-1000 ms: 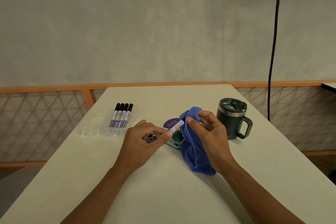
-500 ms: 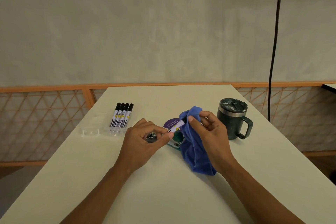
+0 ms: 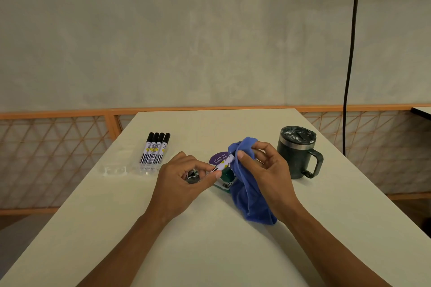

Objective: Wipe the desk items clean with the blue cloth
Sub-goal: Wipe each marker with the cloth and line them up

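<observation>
Mid-task, I judge: fingers of the left hand (image 3: 184, 177) pinch one marker (image 3: 222, 164) above the desk (image 3: 210, 251), fingers of the right hand (image 3: 268, 175) pinch the blue cloth (image 3: 247, 193) round its far end; four markers (image 3: 155, 150) and mug (image 3: 296, 155) possibly pending.

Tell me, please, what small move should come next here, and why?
Probably slide the blue cloth along the marker: the right hand pinches the cloth round its far end, the left hand holds the near end, and the middle shows bare.
</observation>
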Demonstrator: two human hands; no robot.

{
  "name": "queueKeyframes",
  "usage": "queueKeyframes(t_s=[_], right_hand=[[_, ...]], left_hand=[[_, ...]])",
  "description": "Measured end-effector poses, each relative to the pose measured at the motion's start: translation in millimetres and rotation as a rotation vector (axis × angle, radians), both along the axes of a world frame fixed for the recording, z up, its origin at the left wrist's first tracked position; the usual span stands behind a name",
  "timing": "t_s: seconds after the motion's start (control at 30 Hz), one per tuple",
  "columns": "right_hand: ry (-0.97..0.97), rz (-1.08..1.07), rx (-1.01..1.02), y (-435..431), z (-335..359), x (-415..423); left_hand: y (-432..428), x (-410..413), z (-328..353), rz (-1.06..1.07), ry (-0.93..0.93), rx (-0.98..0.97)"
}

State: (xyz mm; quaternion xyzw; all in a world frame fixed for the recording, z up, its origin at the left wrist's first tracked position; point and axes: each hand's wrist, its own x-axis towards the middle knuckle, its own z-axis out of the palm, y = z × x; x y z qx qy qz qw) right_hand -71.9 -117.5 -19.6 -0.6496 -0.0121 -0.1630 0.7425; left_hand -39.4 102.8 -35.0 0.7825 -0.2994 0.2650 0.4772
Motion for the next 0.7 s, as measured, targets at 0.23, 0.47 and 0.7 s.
queueKeyframes(t_s=[0.23, 0.47, 0.7], right_hand=[[-0.022, -0.068, -0.008, -2.5, 0.2, 2.0], [-0.015, -0.048, -0.058, -3.7, -0.1, 2.5], [-0.009, -0.013, -0.045, -4.6, -0.1, 2.5]], left_hand=[[-1.7, -0.8, 0.1, -0.004, -0.016, -0.001], [-1.3, -0.5, -0.3, 0.006, -0.016, 0.008], [-0.7, 0.2, -0.7, 0.008, -0.025, 0.019]])
